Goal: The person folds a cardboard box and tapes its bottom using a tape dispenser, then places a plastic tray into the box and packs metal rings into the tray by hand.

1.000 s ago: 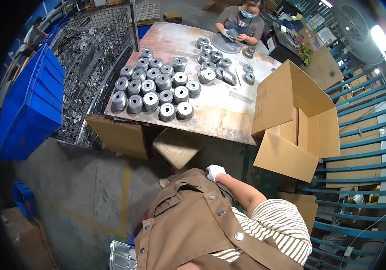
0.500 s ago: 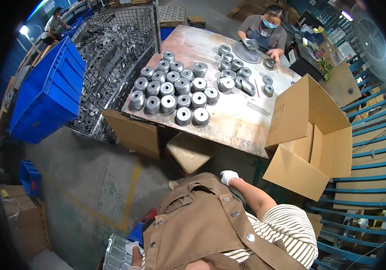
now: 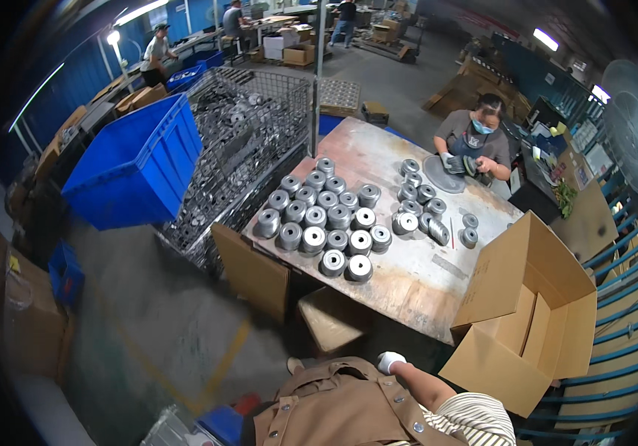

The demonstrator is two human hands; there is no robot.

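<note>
Fingers (image 3: 384, 366) of the gloved right hand (image 3: 391, 362), too small to tell whether spread or closed, sit beside a brown apron (image 3: 337, 405); grey metal parts (image 3: 339, 221) stand clustered on the surface (image 3: 406, 291) beyond, near an open carton (image 3: 496, 279).

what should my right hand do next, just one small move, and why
Probably raise the right hand toward the nearest metal stack: the hand is beside the brown apron, short of the table, and that stack stands close to the table's near edge.
</note>
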